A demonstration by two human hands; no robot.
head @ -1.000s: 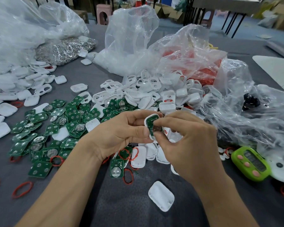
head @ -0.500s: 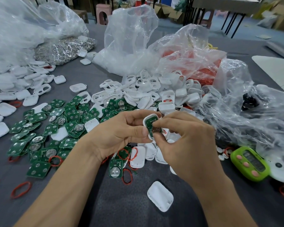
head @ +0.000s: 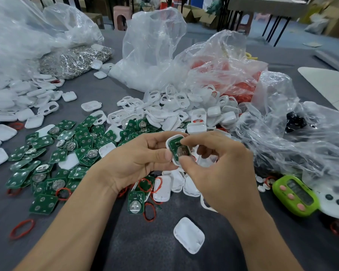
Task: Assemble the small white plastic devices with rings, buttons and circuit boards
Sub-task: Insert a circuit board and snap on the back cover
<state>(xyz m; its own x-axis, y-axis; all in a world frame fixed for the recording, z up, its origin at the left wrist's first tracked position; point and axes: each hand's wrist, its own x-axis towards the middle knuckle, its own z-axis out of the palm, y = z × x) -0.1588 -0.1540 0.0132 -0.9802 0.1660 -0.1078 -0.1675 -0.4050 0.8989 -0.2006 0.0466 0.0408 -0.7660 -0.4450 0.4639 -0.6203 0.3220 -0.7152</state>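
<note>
Above the table (head: 125, 241) | left hand (head: 137, 163) grips white shell (head: 169, 142) | right hand (head: 221, 173) pinches circuit board (head: 179, 151) seated inside

Left hand (head: 137, 161) grips white shell (head: 171, 142) holding green circuit board (head: 179, 151). Right hand (head: 221, 173) pinches the board, index on top, thumb at the lower edge. Loose boards (head: 47, 153), red rings (head: 22, 228) on grey table (head: 145, 251).

Grey tabletop (head: 145, 249). Lime-green handheld gadget (head: 296, 195), pink buttons and grey screen, lying flat at right, just beside a crumpled clear plastic bag (head: 282, 145). Second clear bag (head: 155, 36), upright, centre rear. Pink stool (head: 122, 16) and cardboard boxes (head: 192, 13) on the floor beyond.
</note>
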